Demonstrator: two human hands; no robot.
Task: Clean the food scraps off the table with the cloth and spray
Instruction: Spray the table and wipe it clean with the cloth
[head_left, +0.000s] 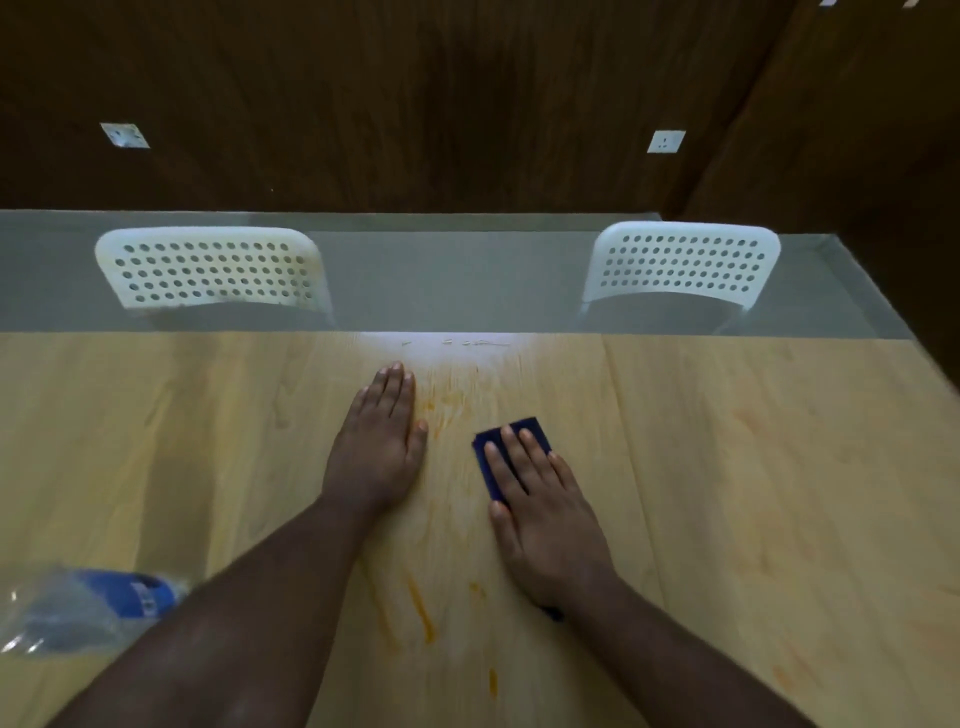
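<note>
Head view: your right hand (545, 519) presses flat, fingers spread, on the blue cloth (511, 441); left hand (382, 436) lies open beside it, orange smears (421, 613) on the tabletop (753, 493).

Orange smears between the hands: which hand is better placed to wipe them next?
The right hand. It lies flat on the blue cloth, right beside the orange smears. The left hand rests bare and flat on the table, holding nothing.
</note>
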